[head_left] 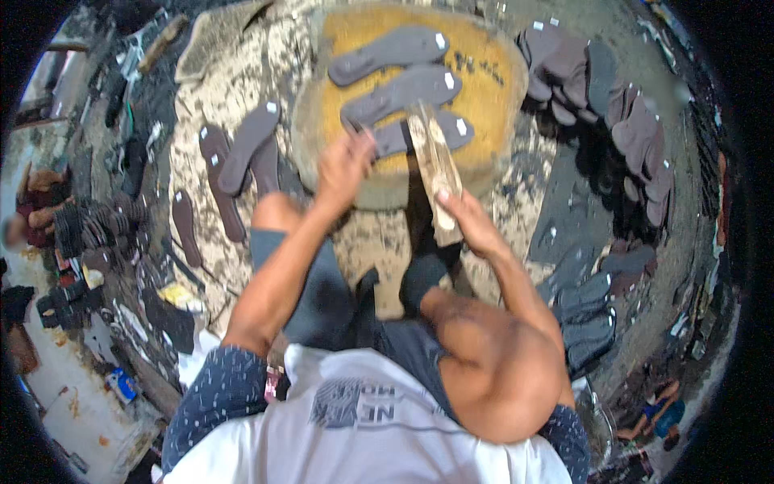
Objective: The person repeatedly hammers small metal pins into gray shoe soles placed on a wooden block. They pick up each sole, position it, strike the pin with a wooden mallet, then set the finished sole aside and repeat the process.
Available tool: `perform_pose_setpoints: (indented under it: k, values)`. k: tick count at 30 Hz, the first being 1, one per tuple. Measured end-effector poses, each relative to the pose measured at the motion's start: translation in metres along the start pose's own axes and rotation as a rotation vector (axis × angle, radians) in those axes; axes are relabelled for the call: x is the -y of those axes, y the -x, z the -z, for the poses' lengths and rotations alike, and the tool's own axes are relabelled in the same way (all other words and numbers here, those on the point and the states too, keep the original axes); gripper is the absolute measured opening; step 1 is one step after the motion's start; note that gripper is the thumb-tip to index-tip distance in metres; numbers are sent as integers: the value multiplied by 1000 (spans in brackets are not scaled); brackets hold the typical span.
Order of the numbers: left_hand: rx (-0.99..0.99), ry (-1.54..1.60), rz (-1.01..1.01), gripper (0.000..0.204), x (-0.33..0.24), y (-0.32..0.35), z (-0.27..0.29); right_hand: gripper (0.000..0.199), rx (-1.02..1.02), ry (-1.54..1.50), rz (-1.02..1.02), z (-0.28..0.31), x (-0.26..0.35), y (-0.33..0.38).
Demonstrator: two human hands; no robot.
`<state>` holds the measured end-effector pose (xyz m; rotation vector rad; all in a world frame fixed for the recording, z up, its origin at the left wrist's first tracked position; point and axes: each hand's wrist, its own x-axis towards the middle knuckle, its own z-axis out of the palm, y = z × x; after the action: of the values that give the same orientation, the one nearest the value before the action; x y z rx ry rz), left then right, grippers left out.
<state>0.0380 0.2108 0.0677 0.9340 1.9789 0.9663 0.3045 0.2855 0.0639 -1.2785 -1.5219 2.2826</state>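
In my right hand (472, 222) is a long, worn piece of pale wood (435, 165), its far end over the nearest grey shoe sole (459, 133). My left hand (347, 165) is closed at that sole's left end; a small dark thing shows at its fingertips, too blurred to make out. Beyond are a second grey sole (407, 90) and a third grey sole (391, 52), lying roughly parallel on a yellow-topped block (492, 105). Each of the three has a small white label at its right end.
Left of the block, more soles (250, 145) lie on a speckled pale sheet (282, 73). Stacks of brown-grey soles (564, 64) curve along the right. Dark shoe parts (105, 226) are heaped at far left. My bent knee (508, 379) rises near my right arm.
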Motion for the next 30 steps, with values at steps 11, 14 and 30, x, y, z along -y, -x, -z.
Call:
perform_pose_setpoints:
  k: [11, 14, 30]
  values:
    - [99, -537, -711, 65, -5, -27, -9, 63, -458, -77, 392, 36, 29, -8]
    - [40, -559, -702, 66, -14, -60, -9, 63, -571, -45, 392, 50, 9, -17]
    - [107, -390, -375, 88, -93, -131, -2, 58, -550, -270, 452, 62, -30, -43]
